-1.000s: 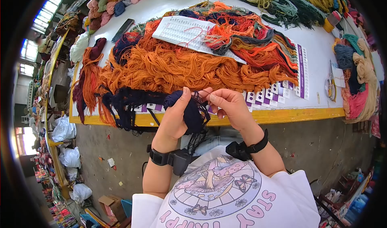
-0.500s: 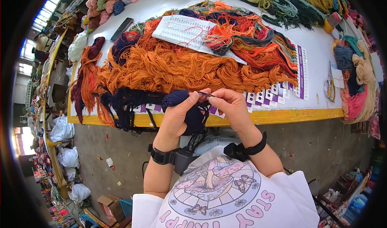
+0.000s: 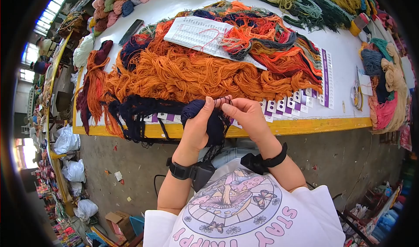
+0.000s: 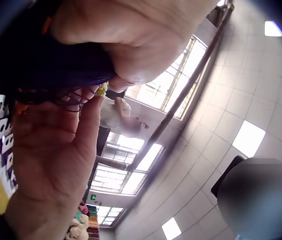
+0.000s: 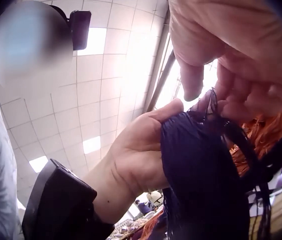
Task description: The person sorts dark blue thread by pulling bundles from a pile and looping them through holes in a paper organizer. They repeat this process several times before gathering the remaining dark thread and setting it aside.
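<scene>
- Grey floor (image 3: 139, 168) lay around us, and before us stood a white table (image 3: 345, 55) edged in yellow on its near side.
- We gripped a navy yarn bundle (image 3: 217, 125) in our left hand (image 3: 195, 129), thumb along its top; the yarn hid most of the other fingers.
- We had our right hand (image 3: 251, 116) close beside it, fingers curled into loose navy strands, with a narrow gap between thumb and forefinger.
- We held that bundle at the table's near edge, with loose strands hanging below it.
- We wore a black wrist camera (image 3: 203, 176) on the left arm and another on the right.
- Beyond our fingers we had a broad heap of orange yarn (image 3: 187, 74), with navy skeins (image 3: 135, 111) at its lower left.
- On the heap we saw a printed sheet (image 3: 192, 32), partly under mixed red yarn (image 3: 279, 44).
- Farther right we had punched cards (image 3: 327, 79), then scissors (image 3: 358, 96).
</scene>
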A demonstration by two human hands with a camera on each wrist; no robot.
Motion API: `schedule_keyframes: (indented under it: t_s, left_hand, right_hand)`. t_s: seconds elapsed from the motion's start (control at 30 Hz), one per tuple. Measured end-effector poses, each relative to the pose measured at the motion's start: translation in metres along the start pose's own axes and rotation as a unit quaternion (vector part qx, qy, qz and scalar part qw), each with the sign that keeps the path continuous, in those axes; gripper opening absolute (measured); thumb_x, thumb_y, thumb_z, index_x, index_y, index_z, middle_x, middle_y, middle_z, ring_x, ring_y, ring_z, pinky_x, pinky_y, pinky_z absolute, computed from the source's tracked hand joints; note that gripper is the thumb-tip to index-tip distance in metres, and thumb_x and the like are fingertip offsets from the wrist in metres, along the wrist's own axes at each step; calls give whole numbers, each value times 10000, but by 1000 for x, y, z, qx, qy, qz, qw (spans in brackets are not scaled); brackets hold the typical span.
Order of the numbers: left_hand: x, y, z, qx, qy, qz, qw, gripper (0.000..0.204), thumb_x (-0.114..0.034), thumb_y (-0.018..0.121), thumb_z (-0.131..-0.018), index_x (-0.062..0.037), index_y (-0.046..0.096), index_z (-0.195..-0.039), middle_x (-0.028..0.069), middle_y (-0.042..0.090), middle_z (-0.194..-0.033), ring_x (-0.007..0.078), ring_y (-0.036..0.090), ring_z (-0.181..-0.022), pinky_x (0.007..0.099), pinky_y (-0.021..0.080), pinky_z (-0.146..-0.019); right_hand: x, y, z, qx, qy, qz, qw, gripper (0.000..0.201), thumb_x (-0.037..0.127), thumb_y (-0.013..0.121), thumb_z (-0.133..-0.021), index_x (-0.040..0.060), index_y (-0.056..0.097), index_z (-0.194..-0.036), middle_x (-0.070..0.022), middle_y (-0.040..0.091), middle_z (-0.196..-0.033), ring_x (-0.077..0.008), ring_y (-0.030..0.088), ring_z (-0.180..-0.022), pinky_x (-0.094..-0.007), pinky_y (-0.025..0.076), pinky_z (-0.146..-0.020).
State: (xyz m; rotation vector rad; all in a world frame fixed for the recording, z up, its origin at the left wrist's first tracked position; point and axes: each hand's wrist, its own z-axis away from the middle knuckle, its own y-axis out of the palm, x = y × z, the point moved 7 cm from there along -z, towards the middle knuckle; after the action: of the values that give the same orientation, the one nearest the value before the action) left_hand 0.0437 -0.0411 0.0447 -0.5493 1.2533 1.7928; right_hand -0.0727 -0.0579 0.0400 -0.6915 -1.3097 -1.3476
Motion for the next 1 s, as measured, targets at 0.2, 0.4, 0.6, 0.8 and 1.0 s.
schedule_keyframes:
  t_s: [0.2,0.4,0.6,0.8,1.0]
  left_hand:
    - [0,6,2,29,18,-62,998,443,-354,414,-937,42,535,-1094,91,585,-1045,148,555,-944,262,445,-826]
    - [-3,5,1,95,-18,28,995,503,-395,358,-945,58,519,-1093,96,584,-1016,150,552,-911,273,447,-819]
    - [-2,-2,1,28,-19,22,999,478,-387,391,-938,47,528,-1085,91,580,-1028,154,556,-919,276,448,-830]
    - [5,-3,-4,51,47,-121,990,429,-333,435,-937,45,549,-1107,71,590,-1041,129,546,-958,254,433,-840]
    - [-5,-1,-1,42,115,-177,977,344,-244,473,-926,34,550,-1113,67,610,-1010,130,570,-932,252,439,-827]
  right_hand:
    - [-9,2,-4,0,25,-49,998,122,154,625,-810,35,642,-832,45,592,-758,-19,490,-638,-167,382,-546]
    - [-18,3,-2,57,110,-211,970,141,228,520,-865,108,579,-907,38,587,-764,-37,526,-677,-176,399,-557]
    - [-22,0,-4,77,94,-131,984,166,240,553,-864,84,600,-895,40,596,-787,-30,510,-675,-177,397,-580]
    - [-3,6,-2,54,31,-35,997,138,138,639,-810,19,645,-880,36,605,-797,-16,501,-677,-154,386,-595]
    - [-11,-2,-3,22,34,-100,994,155,179,586,-842,28,622,-859,18,594,-789,-37,491,-660,-170,381,-578]
